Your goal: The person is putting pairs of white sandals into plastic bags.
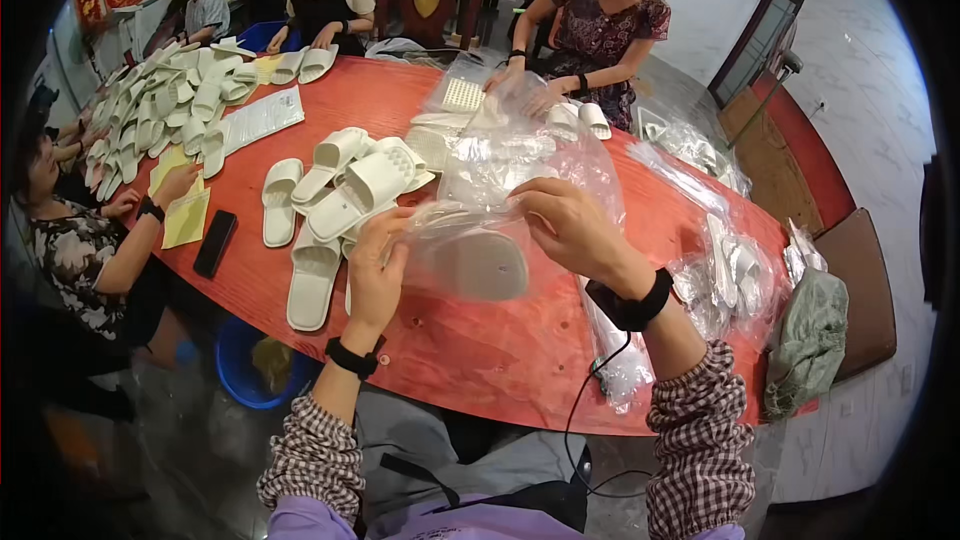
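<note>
Between my hands hangs a clear plastic bag (425, 258) with a pale slipper (480, 265) inside it, sole side showing. My left hand (375, 270) pinches the bag's left top corner. With thumb and fingertips, my right hand (568, 228) grips its upper right edge. Just left of the bag lies a pile of loose cream slippers (362, 192), some stacked on one another. Beyond my hands, a heap of clear plastic bags (500, 155) rests on the red table (480, 360).
A large slipper heap (170, 105) covers the far left, near a black phone (215, 244) and yellow sheets (186, 216). Packed bags (730, 275) and a green sack (808, 340) stand right. Several co-workers sit or stand around. A blue basin (255, 365) is on the floor.
</note>
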Demonstrator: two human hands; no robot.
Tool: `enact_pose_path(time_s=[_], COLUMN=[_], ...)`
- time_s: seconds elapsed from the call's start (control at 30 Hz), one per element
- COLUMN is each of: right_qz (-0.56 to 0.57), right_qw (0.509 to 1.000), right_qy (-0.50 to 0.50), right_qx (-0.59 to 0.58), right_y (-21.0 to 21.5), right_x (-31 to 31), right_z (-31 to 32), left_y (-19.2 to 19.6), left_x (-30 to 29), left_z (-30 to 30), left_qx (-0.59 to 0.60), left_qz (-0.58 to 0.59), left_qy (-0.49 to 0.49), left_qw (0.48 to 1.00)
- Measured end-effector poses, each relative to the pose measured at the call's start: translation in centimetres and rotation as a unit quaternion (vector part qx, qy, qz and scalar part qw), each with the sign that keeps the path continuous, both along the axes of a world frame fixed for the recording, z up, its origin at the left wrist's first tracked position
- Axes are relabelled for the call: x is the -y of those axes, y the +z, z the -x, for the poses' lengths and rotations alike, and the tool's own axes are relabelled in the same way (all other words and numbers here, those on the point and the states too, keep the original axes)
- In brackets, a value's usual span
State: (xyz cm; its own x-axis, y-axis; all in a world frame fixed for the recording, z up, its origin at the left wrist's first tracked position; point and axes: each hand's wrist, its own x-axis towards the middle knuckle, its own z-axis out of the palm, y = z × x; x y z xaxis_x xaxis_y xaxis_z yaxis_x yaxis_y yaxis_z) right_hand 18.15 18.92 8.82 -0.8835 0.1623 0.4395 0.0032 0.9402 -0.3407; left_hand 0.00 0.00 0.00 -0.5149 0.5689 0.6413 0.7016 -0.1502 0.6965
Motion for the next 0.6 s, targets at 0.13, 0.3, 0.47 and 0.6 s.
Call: enact_pose_path(time_s=[0.13,0.3,0.47,0.6], right_qz=[0.059,0.05,0.096,0.131], right_qw=[0.997,0.993,0.987,0.973], right_qy=[-0.056,-0.091,-0.124,-0.127], right_qx=[-0.01,-0.056,-0.034,-0.139], right_y=[-2.3,-5.4,-7.3,-4.6], right_x=[1.4,3.2,1.3,2.5], right_z=[0.6,-0.2,-1.7,-1.1], left_y=[-0.1,0.0,3.7,8.9], left_x=[-1.4,-3.4,-4.3,-4.6], left_z=[0.5,-1.3,0.0,1.0], left_qx=[0.207,0.072,0.02,0.04], left_qz=[-0.003,0.041,0.12,0.133], left_qy=[-0.094,-0.153,-0.213,-0.236], left_qw=[0.974,0.985,0.969,0.962])
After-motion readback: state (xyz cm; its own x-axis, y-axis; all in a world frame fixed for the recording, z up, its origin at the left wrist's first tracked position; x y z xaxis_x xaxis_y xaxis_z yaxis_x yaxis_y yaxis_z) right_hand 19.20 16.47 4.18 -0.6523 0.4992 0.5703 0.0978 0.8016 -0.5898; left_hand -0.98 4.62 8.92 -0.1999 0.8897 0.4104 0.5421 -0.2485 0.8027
